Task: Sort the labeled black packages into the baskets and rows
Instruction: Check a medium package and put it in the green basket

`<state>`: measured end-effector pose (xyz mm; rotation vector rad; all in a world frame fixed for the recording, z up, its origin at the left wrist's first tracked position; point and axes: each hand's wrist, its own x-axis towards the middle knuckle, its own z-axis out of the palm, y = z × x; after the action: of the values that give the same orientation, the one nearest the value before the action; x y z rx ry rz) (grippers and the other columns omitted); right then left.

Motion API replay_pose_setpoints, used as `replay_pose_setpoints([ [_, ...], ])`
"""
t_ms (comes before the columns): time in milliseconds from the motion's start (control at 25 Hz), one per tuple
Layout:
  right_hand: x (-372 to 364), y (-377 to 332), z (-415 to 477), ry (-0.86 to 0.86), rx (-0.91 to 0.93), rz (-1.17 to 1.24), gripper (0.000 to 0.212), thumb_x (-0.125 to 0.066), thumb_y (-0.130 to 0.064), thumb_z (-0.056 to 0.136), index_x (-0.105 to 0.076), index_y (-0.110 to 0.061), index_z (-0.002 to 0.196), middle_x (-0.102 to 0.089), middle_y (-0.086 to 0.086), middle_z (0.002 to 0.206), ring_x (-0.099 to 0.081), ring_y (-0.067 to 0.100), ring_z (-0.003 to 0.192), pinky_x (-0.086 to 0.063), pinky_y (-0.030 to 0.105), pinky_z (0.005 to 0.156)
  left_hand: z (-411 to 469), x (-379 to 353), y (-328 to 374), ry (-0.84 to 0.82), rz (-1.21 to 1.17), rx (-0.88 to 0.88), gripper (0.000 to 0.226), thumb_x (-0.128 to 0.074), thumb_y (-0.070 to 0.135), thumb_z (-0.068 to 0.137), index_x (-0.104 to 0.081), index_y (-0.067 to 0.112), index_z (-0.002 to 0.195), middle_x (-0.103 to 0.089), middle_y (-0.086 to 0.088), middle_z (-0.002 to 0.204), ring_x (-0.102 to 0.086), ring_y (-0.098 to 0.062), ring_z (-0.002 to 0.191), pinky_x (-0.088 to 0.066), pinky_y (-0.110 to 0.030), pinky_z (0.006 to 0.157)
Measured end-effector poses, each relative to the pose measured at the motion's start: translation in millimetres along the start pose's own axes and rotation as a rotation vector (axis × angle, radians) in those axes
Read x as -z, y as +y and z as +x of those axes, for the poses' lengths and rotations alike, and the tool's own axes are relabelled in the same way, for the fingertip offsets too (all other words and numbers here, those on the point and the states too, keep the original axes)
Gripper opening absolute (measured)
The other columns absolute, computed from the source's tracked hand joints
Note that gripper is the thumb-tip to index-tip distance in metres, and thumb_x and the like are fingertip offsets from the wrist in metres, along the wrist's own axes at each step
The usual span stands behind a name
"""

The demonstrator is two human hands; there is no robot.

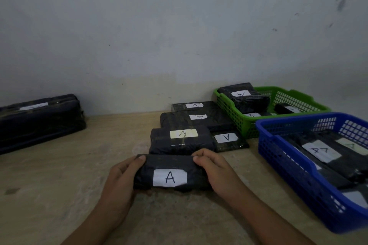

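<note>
Beige tabletop [59, 185] under a pale wall [139, 26]: your left hand [121, 179] and right hand [217, 171] hold the black package [169, 163] marked A by its ends, each grip curled round it, just before the row of packages [179, 144]

Dim, bluish indoor light, wide-angle bending at the edges, mild softness throughout, faint glare on glossy black wrapping.

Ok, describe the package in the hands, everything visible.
The package is a black oblong bundle in plastic wrap, with a white label marked A facing the camera. It sits crosswise at the near end of the row of packages. The left hand grips its left end, the right hand its right end.
</note>
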<state>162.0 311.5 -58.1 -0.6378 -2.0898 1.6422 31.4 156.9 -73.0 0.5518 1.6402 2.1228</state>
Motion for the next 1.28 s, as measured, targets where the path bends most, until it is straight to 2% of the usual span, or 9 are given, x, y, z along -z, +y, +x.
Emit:
replay_pose_setpoints([
  [120,-0.4,-8.3,-4.6,-0.025,-0.049,0.144,0.027,-0.048,-0.023,0.098,-0.066,-0.009,0.085,-0.073,0.003,0.077,-0.069,0.02,0.062,-0.043,0.03,0.05,4.0,4.2,-2.0,0.059,-0.005,-0.068,0.035,-0.05,0.005,0.093,-0.079,0.01,0.073,-0.075,-0.017,0.081,-0.072,-0.024,0.067,-0.058,-0.026,0.055],
  [200,0.3,-15.6,-10.6,-0.026,-0.059,0.138,0.029,-0.046,-0.019,0.1,-0.065,-0.01,0.08,-0.072,-0.002,0.06,-0.065,0.012,0.045,-0.041,0.031,0.052,5.1,5.6,-1.3,0.06,-0.018,-0.06,0.038,-0.05,0.005,0.093,-0.079,0.013,0.069,-0.075,-0.016,0.079,-0.072,-0.023,0.064,-0.058,-0.025,0.053],
  [400,5.5,-21.1,-11.6,0.062,-0.026,0.176,0.032,-0.047,-0.015,0.101,-0.058,-0.019,0.072,-0.066,-0.01,0.047,-0.061,0.005,0.038,-0.04,0.03,0.054,4.6,3.2,2.1,-0.031,-0.226,0.076,0.055,-0.032,0.011,0.096,-0.078,0.005,0.067,-0.074,-0.019,0.08,-0.07,-0.026,0.061,-0.058,-0.034,0.047],
  [600,9.0,-14.3,-4.8,0.001,0.028,0.162,0.031,-0.053,-0.042,0.094,-0.064,-0.018,0.109,-0.077,0.006,0.084,-0.07,0.026,0.06,-0.045,0.031,0.049,3.6,3.4,5.4,-0.025,-0.18,-0.008,0.051,-0.035,-0.003,0.096,-0.078,0.004,0.069,-0.074,-0.02,0.08,-0.071,-0.025,0.065,-0.06,-0.035,0.053],
  [680,14.4,-8.1,-5.3,-0.03,0.078,0.132,0.049,-0.065,-0.046,0.082,-0.05,-0.038,0.127,-0.074,-0.01,0.104,-0.074,0.017,0.085,-0.056,0.027,0.065,0.8,2.5,7.8,-0.013,-0.186,-0.009,0.049,-0.037,-0.002,0.096,-0.077,0.003,0.069,-0.074,-0.018,0.078,-0.072,-0.023,0.063,-0.06,-0.033,0.051],
  [800,22.8,-7.7,-18.5,-0.11,0.187,-0.09,0.073,-0.08,-0.037,0.078,-0.038,-0.054,0.134,-0.055,-0.03,0.127,-0.058,-0.008,0.112,-0.051,0.016,0.089,-8.0,-0.2,13.5,-0.022,-0.219,-0.003,0.025,-0.046,0.002,0.093,-0.071,-0.002,0.089,-0.073,-0.024,0.088,-0.073,-0.028,0.068,-0.06,-0.033,0.053],
  [1000,51.9,-35.1,-37.1,-0.001,0.317,-0.576,0.057,-0.075,-0.044,0.079,-0.045,-0.04,0.128,-0.046,-0.03,0.119,-0.051,-0.006,0.107,-0.042,0.006,0.077,-20.0,-27.2,39.0,-0.13,-0.265,-0.028,0.04,-0.083,0.034,0.047,-0.078,0.008,0.078,-0.075,-0.02,0.084,-0.073,-0.03,0.067,-0.06,-0.034,0.052],
  [1160,97.6,-50.4,-53.8,-0.006,0.236,-0.746,0.063,-0.062,-0.06,0.084,-0.038,-0.041,0.139,-0.052,-0.015,0.127,-0.052,0.002,0.111,-0.044,0.019,0.09,-14.3,-76.9,55.7,-0.219,-0.275,-0.055,0.031,-0.055,0.027,0.081,-0.065,0.002,0.096,-0.073,-0.022,0.085,-0.072,-0.029,0.064,-0.059,-0.032,0.05],
  [1280,128.4,-58.6,-61.0,0.0,0.098,-0.442,0.041,-0.053,-0.046,0.091,-0.058,-0.025,0.126,-0.067,-0.001,0.113,-0.063,0.01,0.093,-0.049,0.031,0.085,-6.9,-121.9,58.6,-0.281,-0.114,-0.149,0.031,-0.069,0.023,0.08,-0.062,0.007,0.106,-0.073,-0.013,0.101,-0.072,-0.022,0.08,-0.058,-0.03,0.055],
])
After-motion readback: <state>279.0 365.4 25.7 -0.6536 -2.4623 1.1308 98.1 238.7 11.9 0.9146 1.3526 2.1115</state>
